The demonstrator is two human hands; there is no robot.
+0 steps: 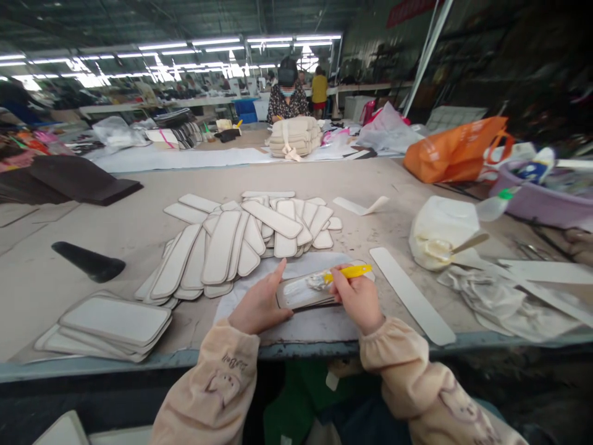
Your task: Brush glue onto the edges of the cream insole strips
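A short stack of rounded flat pieces [296,293] lies on white paper near the table's front edge. My left hand [262,301] grips the left end of this stack, thumb at the front and fingers behind. In my right hand [356,296] is a yellow brush [354,271], its bristles touching the top piece, which is smeared with white paste. Behind my hands spreads a large heap of pale rounded strips [222,247] with dark edges. To the left sits a smaller pile of wider pieces [115,318].
A long pale strip [412,296], a white container of paste [442,228] and crumpled cloth [495,296] are on the right. A black tool [90,261] lies left. Farther back are an orange bag [456,151], a purple basin [546,198] and a seated person [287,99].
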